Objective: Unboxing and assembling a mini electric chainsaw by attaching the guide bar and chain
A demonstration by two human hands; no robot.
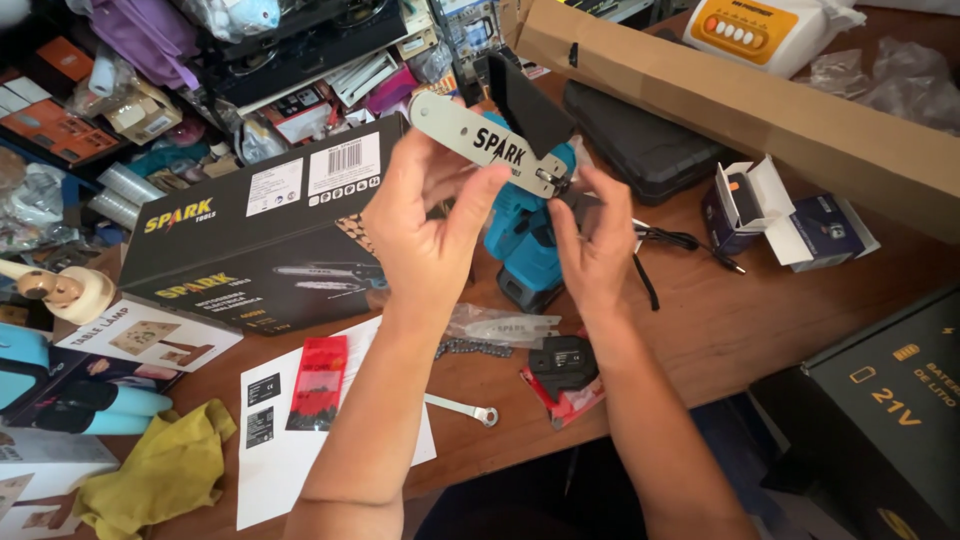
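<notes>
- Grey flat metal saw bar (470, 140) held up over the brown wooden table (740, 320), seated on a teal plastic mini chainsaw body (522, 238).
- Left hand (425, 225): grip closed on the bar's middle.
- Right hand (592, 245): fingertips pinched at the bar's mounting end.
- Bar looks stiff, light, thin-edged; likely best held by its flats.
- Loose steel chain (470, 349) and small spanner (462, 407) lie below.

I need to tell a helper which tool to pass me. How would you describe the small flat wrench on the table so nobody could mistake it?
Start at the wooden table and find the white paper sheet near its front edge. The wrench lies at that sheet's right side, below the chain. It is the only thin, bare silvery metal bar there, with a ring at its right end.
</notes>
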